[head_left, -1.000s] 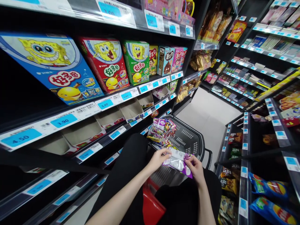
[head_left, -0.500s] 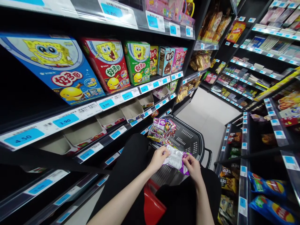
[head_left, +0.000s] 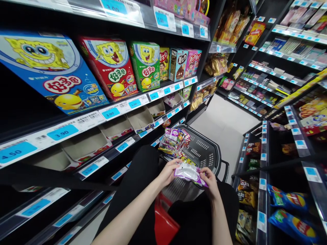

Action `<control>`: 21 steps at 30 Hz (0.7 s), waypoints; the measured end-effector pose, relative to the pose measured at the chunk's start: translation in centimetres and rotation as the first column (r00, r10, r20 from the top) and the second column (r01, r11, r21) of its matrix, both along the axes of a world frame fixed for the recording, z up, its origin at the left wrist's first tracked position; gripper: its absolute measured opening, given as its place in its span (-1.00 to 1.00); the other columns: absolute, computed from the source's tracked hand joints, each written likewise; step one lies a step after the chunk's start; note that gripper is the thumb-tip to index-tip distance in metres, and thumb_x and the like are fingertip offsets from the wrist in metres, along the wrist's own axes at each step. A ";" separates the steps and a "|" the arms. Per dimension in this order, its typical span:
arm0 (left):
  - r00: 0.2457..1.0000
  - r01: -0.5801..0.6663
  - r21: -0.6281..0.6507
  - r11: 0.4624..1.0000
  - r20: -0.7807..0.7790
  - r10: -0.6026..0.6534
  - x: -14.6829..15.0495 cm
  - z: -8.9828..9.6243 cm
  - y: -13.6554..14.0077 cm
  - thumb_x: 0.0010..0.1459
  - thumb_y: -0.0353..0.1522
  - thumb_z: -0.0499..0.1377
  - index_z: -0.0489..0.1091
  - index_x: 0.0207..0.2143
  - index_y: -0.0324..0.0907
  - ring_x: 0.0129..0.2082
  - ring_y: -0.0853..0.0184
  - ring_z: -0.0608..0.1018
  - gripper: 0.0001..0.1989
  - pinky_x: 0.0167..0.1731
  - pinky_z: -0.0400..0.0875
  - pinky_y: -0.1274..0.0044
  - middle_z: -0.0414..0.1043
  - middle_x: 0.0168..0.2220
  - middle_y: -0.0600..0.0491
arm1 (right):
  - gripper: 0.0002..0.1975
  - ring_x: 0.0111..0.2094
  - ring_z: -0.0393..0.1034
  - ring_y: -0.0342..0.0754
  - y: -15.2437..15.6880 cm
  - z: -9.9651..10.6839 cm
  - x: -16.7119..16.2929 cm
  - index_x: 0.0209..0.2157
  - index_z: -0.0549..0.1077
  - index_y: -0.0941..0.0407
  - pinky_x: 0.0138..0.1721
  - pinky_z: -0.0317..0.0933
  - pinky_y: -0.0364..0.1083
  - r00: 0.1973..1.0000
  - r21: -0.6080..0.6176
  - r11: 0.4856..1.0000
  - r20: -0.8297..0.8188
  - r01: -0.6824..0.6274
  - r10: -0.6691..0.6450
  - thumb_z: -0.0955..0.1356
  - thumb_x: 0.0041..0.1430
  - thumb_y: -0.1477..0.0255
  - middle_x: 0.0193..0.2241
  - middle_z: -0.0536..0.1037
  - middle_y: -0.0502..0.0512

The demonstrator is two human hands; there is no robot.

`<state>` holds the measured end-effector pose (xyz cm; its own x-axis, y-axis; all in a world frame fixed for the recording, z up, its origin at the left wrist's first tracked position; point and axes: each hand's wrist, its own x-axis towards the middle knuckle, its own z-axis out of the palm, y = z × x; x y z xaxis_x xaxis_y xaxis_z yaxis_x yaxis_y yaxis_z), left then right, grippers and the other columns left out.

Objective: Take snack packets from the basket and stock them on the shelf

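A white and purple candy packet [head_left: 187,172] is stretched between my two hands above the dark shopping basket [head_left: 216,149]. My left hand [head_left: 170,172] pinches its left end, and my right hand [head_left: 208,177] grips the right end. Just beyond them, in the basket's left part, lies a pile of colourful snack packets [head_left: 175,139], mostly purple and yellow. The packet's printed back seems to face up; its wording is too small to read. The near part of the basket is partly hidden by my hands and legs.
Snack boxes [head_left: 109,64] line the shelf on my left, above open cardboard trays [head_left: 140,119]. To the right, low shelves hold chip bags [head_left: 288,200] and other snacks. Pale floor [head_left: 227,115] runs ahead to more shelves. Something red [head_left: 166,223] sits between my legs.
The packet has tilted and looks narrower, with my left hand's fingers shifted along its upper left edge. The whole view has moved slightly, so the shelves appear a little further left.
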<state>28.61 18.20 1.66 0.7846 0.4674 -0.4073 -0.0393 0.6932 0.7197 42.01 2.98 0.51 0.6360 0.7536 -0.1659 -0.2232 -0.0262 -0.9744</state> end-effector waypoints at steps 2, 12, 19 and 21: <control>1.000 0.010 -0.070 0.998 0.005 -0.009 0.1 0.1 0.0 -0.20 -0.48 0.13 0.30 -0.46 -0.25 -0.68 0.55 0.29 -0.86 -0.70 0.13 0.70 0.24 -0.64 0.17 | -0.73 -0.51 0.26 -0.12 -0.2 0.2 0.2 -0.42 0.43 0.12 -0.50 0.16 -0.14 0.991 0.037 0.999 -0.132 -0.016 0.021 0.38 -0.11 0.22 -0.45 0.43 0.07; 0.996 0.083 0.044 0.996 0.015 -0.084 -0.3 0.6 0.1 -0.25 -0.52 0.15 0.41 -0.38 -0.34 -0.46 0.35 0.48 -0.75 -0.42 0.42 0.47 0.43 -0.51 0.00 | -0.64 -0.48 0.40 -0.11 -0.8 0.0 0.2 -0.38 0.45 0.15 -0.49 0.25 -0.18 0.947 0.008 0.996 -0.308 0.092 -0.085 0.48 -0.28 0.29 -0.46 0.53 0.08; 0.937 0.286 0.350 0.892 -0.295 -0.184 0.0 -1.4 -0.5 -0.09 -0.29 0.13 0.25 -0.61 -0.25 -0.70 0.39 0.42 -0.80 -0.77 0.23 0.61 0.40 -0.64 0.04 | -0.57 -0.86 -0.09 -0.30 -1.0 -2.1 1.5 -0.71 0.26 0.14 -0.81 -0.23 -0.24 0.983 -0.272 0.945 0.067 0.182 -0.170 0.36 -0.18 0.06 -0.92 0.11 -0.20; 0.925 0.312 0.462 0.830 -0.348 -0.153 0.1 -1.7 -0.5 -0.06 -0.31 0.08 0.21 -0.66 -0.22 -0.79 0.46 0.33 -0.79 -0.80 0.12 0.65 0.33 -0.74 0.11 | -0.53 -0.86 -0.05 -0.27 -1.3 -2.6 1.7 -0.78 0.23 0.13 -0.80 -0.18 -0.22 0.974 -0.325 0.923 0.161 0.205 -0.160 0.34 -0.20 0.02 -0.94 0.10 -0.18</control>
